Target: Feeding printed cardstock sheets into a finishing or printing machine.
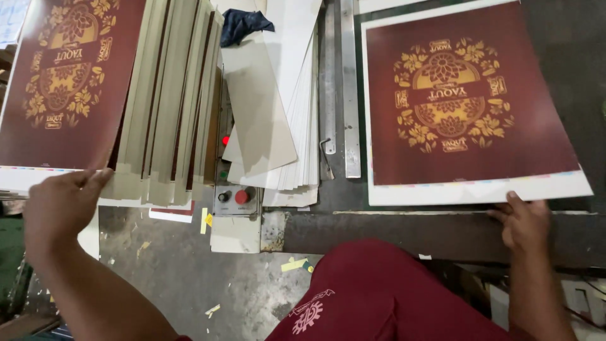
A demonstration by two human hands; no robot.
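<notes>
Right hand (pixel 524 222) pinched the maroon printed sheet (pixel 467 101) at its white margin; left hand (pixel 60 208) lay spread on the stack (pixel 69 82), probably loosely. The sheet could skew off the desk (pixel 391 230).

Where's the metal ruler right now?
In the head view the metal ruler lies upright on the dark table, between the white card stack and the maroon printed sheet under the right hand.
</notes>
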